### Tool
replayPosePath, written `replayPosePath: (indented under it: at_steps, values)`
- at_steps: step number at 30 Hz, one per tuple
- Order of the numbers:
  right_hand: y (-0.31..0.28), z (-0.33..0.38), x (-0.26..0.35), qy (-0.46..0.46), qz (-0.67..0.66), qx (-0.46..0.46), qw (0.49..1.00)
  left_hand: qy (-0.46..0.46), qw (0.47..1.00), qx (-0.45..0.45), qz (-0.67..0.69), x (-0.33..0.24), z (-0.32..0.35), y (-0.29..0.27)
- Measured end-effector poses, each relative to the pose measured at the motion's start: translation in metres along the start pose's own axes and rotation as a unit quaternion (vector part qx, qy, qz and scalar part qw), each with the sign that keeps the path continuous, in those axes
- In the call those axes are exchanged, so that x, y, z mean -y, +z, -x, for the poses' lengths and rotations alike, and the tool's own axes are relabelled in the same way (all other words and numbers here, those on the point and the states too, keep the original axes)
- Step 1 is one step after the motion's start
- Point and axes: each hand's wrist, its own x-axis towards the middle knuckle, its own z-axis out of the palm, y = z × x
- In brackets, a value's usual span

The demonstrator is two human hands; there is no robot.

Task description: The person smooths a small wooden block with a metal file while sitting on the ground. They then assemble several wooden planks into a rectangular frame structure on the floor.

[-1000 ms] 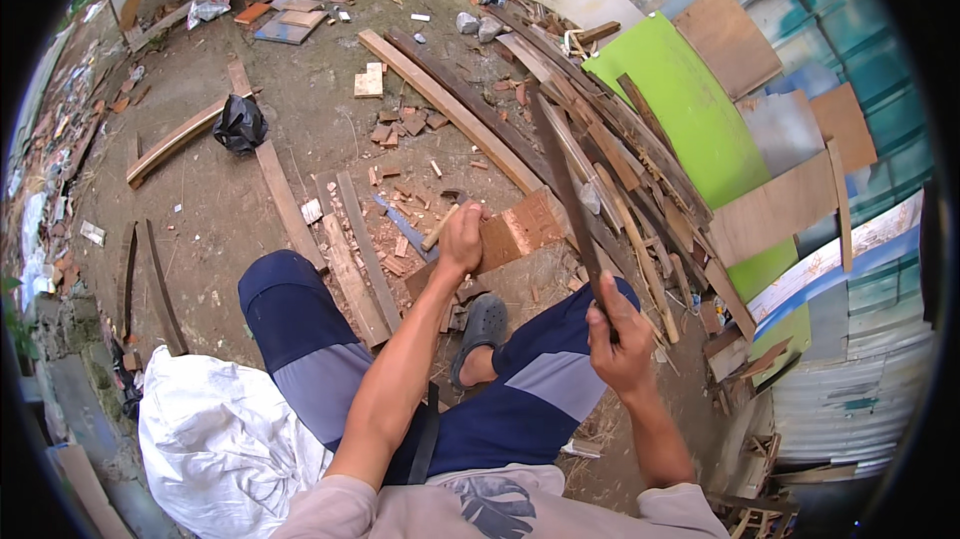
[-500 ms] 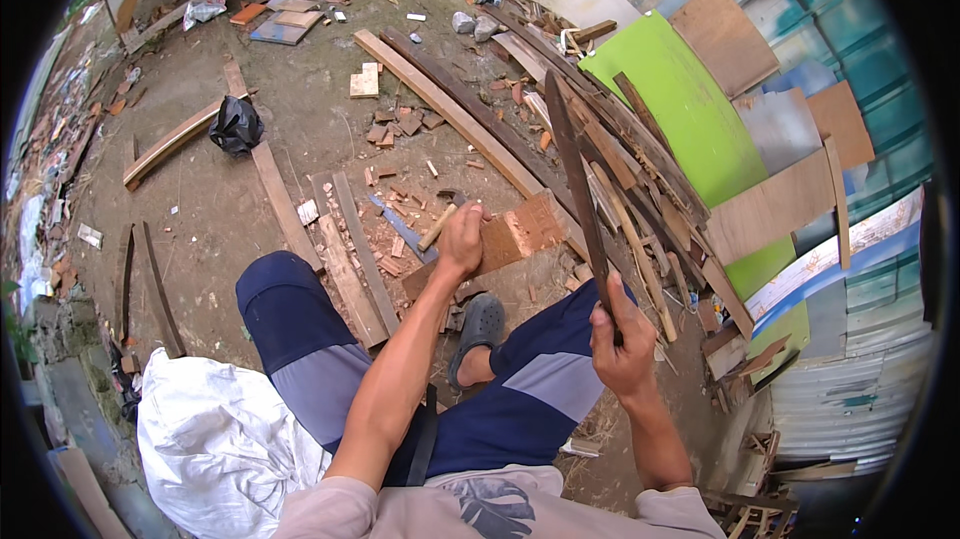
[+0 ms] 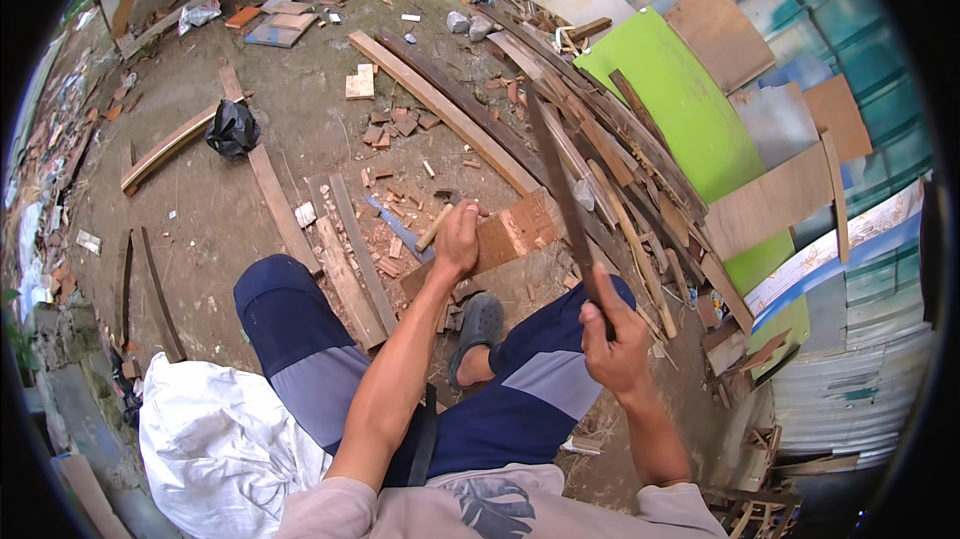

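Observation:
My right hand is closed around the handle end of a long dark machete. Its blade points up and away, raised over the right end of a brown wooden board. My left hand grips that board near its middle, fingers curled over the upper edge. Pale, freshly cut wood shows across the board's right part. Just beyond the left hand lies a tool with a light wooden handle, its head partly hidden. A blue flat strip rests among wood chips to the left.
Planks lie left of the board, and a long beam stretches beyond it. Piled scrap wood and a green panel stand at right. A white sack sits beside my left leg; a black plastic bag lies farther off.
My right hand has shifted slightly left and down, and the machete has swung a little left and down toward the board. The left hand keeps its hold on the board.

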Motion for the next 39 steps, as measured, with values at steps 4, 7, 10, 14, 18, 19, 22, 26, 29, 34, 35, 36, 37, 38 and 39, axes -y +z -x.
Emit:
replayPosePath:
  at_steps: [4,7,10,14,18,19,22,26,29,34,35,36,37,38,39]
  values:
    - [0.005,-0.003,0.0,0.022,0.039,0.066,0.997,-0.011,1.0,0.005,0.014,0.003,-0.002,0.0]
    - [0.01,-0.004,0.003,-0.028,0.021,0.028,0.999,-0.004,1.0,0.0,-0.002,0.0,-0.007,-0.001]
    - [0.004,0.005,0.003,-0.014,0.014,-0.025,0.999,-0.023,1.0,0.012,0.018,-0.005,0.0,0.001]
    - [-0.001,-0.012,0.004,-0.044,0.092,0.042,0.994,-0.016,1.0,0.007,0.003,-0.003,-0.003,-0.001]
    - [-0.002,-0.001,0.017,-0.036,0.04,-0.03,0.998,-0.012,1.0,-0.001,-0.004,-0.002,-0.002,-0.001]
    - [-0.002,-0.002,0.014,-0.026,0.064,0.001,0.998,-0.013,1.0,0.0,0.0,-0.002,-0.002,-0.001]
    - [-0.001,-0.01,0.011,-0.027,0.091,0.035,0.995,-0.001,1.0,0.0,-0.005,-0.001,-0.002,0.0]
    - [-0.002,-0.003,0.013,-0.043,0.05,-0.008,0.998,-0.012,1.0,-0.005,0.001,0.001,-0.004,-0.003]
    - [-0.003,-0.011,0.014,-0.001,0.095,0.077,0.992,-0.032,0.999,0.01,-0.002,0.002,-0.006,0.0]
    - [-0.007,-0.002,0.017,0.007,0.074,0.04,0.996,-0.011,1.0,-0.005,0.017,-0.001,-0.001,0.001]
    - [-0.006,-0.006,0.018,0.024,0.09,0.072,0.993,-0.004,1.0,-0.004,0.013,0.003,-0.003,-0.001]
    - [-0.006,-0.011,0.022,0.049,0.095,0.12,0.987,0.003,1.0,-0.003,0.008,0.007,-0.005,-0.002]
    - [-0.004,-0.008,0.027,0.017,0.081,0.077,0.994,0.01,1.0,-0.003,0.003,0.011,-0.007,-0.005]
    - [-0.003,-0.001,0.028,-0.013,0.069,0.036,0.997,0.002,1.0,-0.001,0.005,0.002,0.003,-0.001]
    - [-0.004,0.001,0.028,-0.033,0.057,-0.001,0.998,0.001,1.0,-0.003,0.006,0.001,0.001,0.001]
